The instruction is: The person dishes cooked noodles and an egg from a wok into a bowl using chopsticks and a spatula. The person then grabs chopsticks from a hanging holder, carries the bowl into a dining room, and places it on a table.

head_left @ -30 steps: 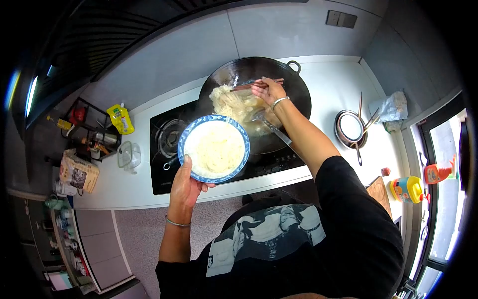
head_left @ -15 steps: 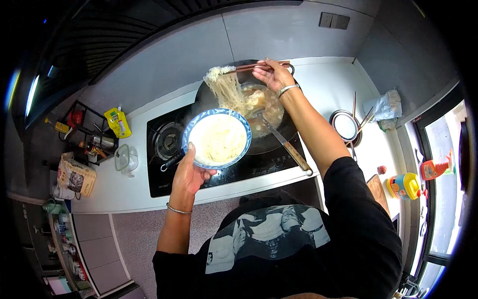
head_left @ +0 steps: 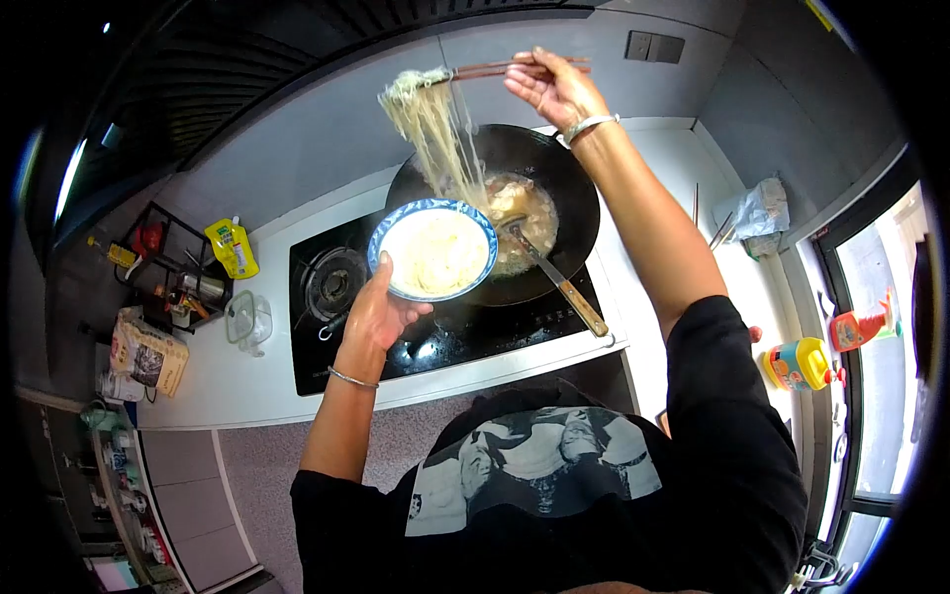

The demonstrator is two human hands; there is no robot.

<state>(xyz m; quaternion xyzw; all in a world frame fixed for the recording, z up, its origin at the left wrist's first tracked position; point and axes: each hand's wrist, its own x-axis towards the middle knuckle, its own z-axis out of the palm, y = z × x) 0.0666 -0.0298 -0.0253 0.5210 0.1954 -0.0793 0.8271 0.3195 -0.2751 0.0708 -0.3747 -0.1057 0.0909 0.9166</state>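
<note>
My left hand [head_left: 381,315] grips the near left rim of a blue-and-white bowl [head_left: 432,249], which has pale noodles in it. My right hand [head_left: 559,87] is closed on brown chopsticks [head_left: 495,69], raised high above the far side of the wok. From their tips hangs a long bundle of noodles [head_left: 426,129], its lower strands reaching down behind the bowl towards the wok. Cloudy broth with food pieces [head_left: 524,203] lies in the black wok [head_left: 579,188]. A ladle with a wooden handle [head_left: 582,307] rests in the broth, its handle over the near right rim.
An unused burner [head_left: 334,282] is left of the wok. On the left counter are a clear container [head_left: 247,317], a yellow pouch [head_left: 233,247], a rack [head_left: 148,233] and a paper bag [head_left: 148,354]. A yellow bottle [head_left: 800,364] and a red spray bottle [head_left: 859,327] stand at right.
My right hand has risen with the chopsticks, lifting the noodles out of the wok into a long hanging bundle. The bowl in my left hand has moved slightly up and right.
</note>
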